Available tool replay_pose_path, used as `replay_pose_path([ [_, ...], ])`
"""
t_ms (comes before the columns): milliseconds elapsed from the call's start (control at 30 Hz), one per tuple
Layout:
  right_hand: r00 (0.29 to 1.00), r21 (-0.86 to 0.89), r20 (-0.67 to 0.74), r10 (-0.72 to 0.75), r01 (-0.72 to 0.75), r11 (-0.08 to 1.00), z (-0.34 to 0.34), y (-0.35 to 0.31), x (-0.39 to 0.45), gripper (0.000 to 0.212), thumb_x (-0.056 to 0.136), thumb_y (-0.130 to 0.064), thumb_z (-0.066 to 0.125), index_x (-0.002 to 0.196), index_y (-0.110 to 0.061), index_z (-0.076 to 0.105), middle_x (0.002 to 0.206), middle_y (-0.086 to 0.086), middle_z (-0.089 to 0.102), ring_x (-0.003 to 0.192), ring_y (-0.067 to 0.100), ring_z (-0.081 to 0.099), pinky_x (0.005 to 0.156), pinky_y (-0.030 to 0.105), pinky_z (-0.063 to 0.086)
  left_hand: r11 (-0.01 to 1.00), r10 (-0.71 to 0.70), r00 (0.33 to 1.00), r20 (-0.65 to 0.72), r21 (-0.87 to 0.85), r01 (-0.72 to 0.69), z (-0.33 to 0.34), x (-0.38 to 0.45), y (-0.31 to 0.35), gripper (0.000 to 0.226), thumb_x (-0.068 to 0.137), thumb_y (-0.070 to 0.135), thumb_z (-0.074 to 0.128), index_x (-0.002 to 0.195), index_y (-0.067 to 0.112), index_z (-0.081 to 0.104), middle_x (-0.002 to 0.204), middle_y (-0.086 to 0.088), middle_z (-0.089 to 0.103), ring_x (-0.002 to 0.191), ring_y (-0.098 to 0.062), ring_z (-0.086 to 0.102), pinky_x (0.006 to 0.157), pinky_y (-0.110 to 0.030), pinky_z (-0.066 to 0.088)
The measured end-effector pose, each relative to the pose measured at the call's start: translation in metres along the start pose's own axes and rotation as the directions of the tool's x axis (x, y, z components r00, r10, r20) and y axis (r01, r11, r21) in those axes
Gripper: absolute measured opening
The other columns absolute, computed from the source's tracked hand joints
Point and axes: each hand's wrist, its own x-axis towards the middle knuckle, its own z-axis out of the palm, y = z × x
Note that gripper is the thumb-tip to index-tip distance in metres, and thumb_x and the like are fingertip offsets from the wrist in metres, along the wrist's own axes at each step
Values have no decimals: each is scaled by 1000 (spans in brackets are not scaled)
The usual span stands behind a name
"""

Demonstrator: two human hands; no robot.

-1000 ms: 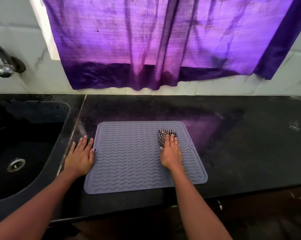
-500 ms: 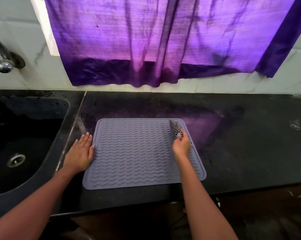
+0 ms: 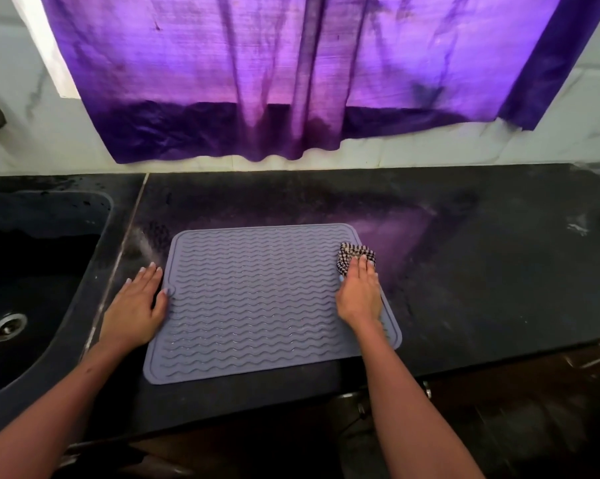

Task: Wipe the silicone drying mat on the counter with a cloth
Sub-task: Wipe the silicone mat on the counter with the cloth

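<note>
**Cloth at mat's far right edge**

Mat (image 3: 257,299): grey silicone, rounded rectangle, wavy ribs, flat on the black stone counter (image 3: 481,257) just right of the sink (image 3: 32,271). Right hand (image 3: 359,293) presses the bunched checked cloth (image 3: 353,255) onto the mat's far right edge, fingers straight. Left hand (image 3: 136,305) flat on the counter, fingers relaxed, thumb touching the mat's left rim. Purple curtain (image 3: 291,70) behind.

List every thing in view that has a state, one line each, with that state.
silicone drying mat: flat on the counter, ribbed side up.
checkered cloth: bunched at the mat's far right edge, pressed under the right hand.
right hand: fingers straight, pressing on the cloth.
left hand: flat on the counter, thumb touching the mat's left edge.
sink: drain shows, no standing water visible.
purple curtain: hanging closed, backlit.
</note>
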Motion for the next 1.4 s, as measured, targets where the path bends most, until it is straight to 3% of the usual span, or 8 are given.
replay_pose_path([
  [233, 999, 204, -11, 45, -42, 978, -10, -3, 9, 51, 97, -13, 37, 146, -5, 25, 154, 15, 24, 143, 29, 21, 117, 36, 17, 1000, -7, 1000, 14, -4, 7, -4, -2, 4, 74, 86, 46, 18, 141, -1, 33, 149, -17, 30, 141, -28, 25, 115, -44, 17],
  [367, 915, 645, 19, 402, -319, 694, -34, -8, 31, 40, 99, -20, 36, 137, -8, 45, 136, 17, 51, 126, 36, 44, 101, 38, 37, 1000, -13, 1000, 7, -8, 13, -2, -2, 3, 72, 87, 46, 20, 141, 1, 33, 150, -15, 30, 140, -28, 25, 116, -44, 17],
  [667, 1000, 32, 1, -6, 6, 999, -1, -15, 28, 60, 98, -22, 33, 150, -6, 7, 159, 12, 3, 147, 25, 2, 120, 36, 5, 1000, -5, 1000, -26, -8, 5, -1, -2, 3, 76, 85, 50, 17, 139, 0, 36, 147, -15, 34, 139, -26, 27, 115, -43, 18],
  [967, 997, -10, 55, -58, 58, 998, -10, -12, 43, 57, 95, -13, 37, 147, -1, 19, 156, 17, 17, 145, 28, 14, 119, 35, 14, 1000, -6, 999, -37, -19, 6, -1, -2, 3, 84, 82, 57, 12, 138, 0, 38, 147, -17, 35, 138, -28, 30, 114, -44, 19],
  [1067, 990, 308, 47, 133, -141, 941, -32, -18, 57, 39, 94, -13, 42, 131, -4, 49, 136, 23, 48, 127, 37, 44, 102, 38, 37, 1000, -3, 999, -39, -27, 2, -2, -2, 4, 85, 81, 57, 12, 138, 0, 39, 147, -16, 35, 138, -28, 30, 114, -44, 20],
  [1200, 898, 626, 12, 440, -350, 697, -43, -35, 78, 35, 98, -18, 41, 129, -7, 53, 129, 20, 56, 120, 37, 49, 94, 36, 41, 1000, -1, 999, -45, -31, -1, -3, -2, 3, 84, 82, 59, 13, 138, 2, 39, 147, -14, 36, 138, -25, 30, 114, -41, 21],
  [1300, 965, 459, -69, 252, -194, 867, -23, -48, 77, 38, 98, -16, 38, 134, -8, 45, 137, 19, 48, 126, 36, 45, 101, 38, 38, 999, 0, 998, -58, -39, -2, -4, -2, 2, 84, 82, 59, 14, 138, 3, 40, 147, -12, 37, 138, -24, 30, 114, -39, 20],
  [1400, 999, 128, 25, 21, -24, 992, 6, -47, 71, 56, 99, -28, 33, 149, -9, 15, 158, 14, 8, 146, 30, 6, 118, 41, 10, 999, 5, 998, -58, -39, -8, -4, -2, 2, 83, 82, 59, 13, 139, 4, 39, 148, -11, 35, 139, -22, 29, 114, -37, 18],
])
